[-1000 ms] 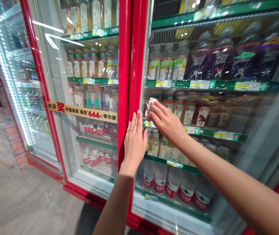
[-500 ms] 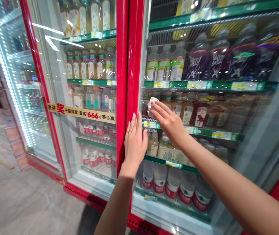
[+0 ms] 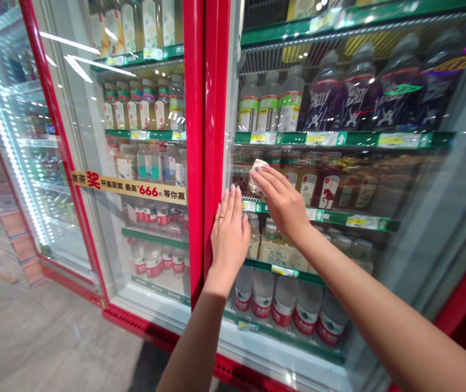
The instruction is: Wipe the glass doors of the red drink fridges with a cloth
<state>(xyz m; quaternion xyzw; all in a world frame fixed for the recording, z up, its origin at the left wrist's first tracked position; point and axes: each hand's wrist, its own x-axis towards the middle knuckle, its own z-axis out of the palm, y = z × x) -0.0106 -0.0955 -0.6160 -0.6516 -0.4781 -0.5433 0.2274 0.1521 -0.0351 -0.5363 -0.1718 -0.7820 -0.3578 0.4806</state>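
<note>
A crumpled white tissue (image 3: 258, 167), pinched under the fingertips of my right hand (image 3: 284, 201), lies against the glass door (image 3: 416, 179) of a drinks fridge. My left hand (image 3: 230, 234) rests flat with fingers stretched out, at the red door frame (image 3: 216, 109) and the edge of the glass. A ring shows on one of its fingers. Only a small gap separates the two hands. Behind the glass, shelves of bottles face me, among them dark purple bottles (image 3: 355, 98) and red-labelled water bottles (image 3: 285, 305).
Left of the frame is a second glass door (image 3: 155, 158) with a yellow banner strip (image 3: 130, 188) across it. Further left stands a lit fridge (image 3: 41, 163), with stacked cartons (image 3: 18, 234) beside it on the grey floor (image 3: 53, 332).
Both hands have shifted slightly to the right relative to the red frame, the right one still with the tissue. The whole view has drifted a little.
</note>
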